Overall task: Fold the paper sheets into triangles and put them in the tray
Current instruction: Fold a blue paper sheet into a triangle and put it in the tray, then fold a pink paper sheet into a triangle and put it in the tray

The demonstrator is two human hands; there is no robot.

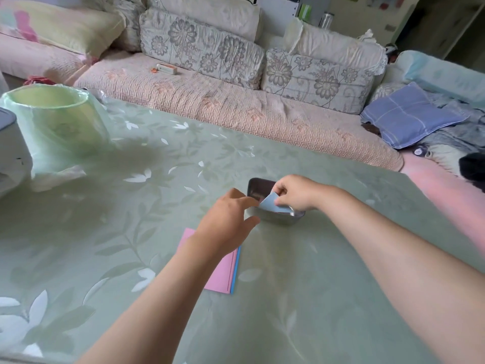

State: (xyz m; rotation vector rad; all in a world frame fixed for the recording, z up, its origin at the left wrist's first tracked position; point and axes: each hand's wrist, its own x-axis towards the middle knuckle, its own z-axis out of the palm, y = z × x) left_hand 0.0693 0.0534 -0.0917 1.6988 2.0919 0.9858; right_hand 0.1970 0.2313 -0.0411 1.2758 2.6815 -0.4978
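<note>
Pink sofa point(236, 106) behind green floral table point(157, 179).

Two forearms are shown now, bare along the whole visible length. The left hand point(228, 219) and the right hand point(295, 193) are seen bare as well, wrists uncovered, fingers point(250, 222) rounded at the tips.

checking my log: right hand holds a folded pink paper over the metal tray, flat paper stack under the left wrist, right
Wrong colour: in the head view the right hand holds a folded light blue paper over the rectangular metal tray; pink-topped flat paper stack under the left wrist.
</note>
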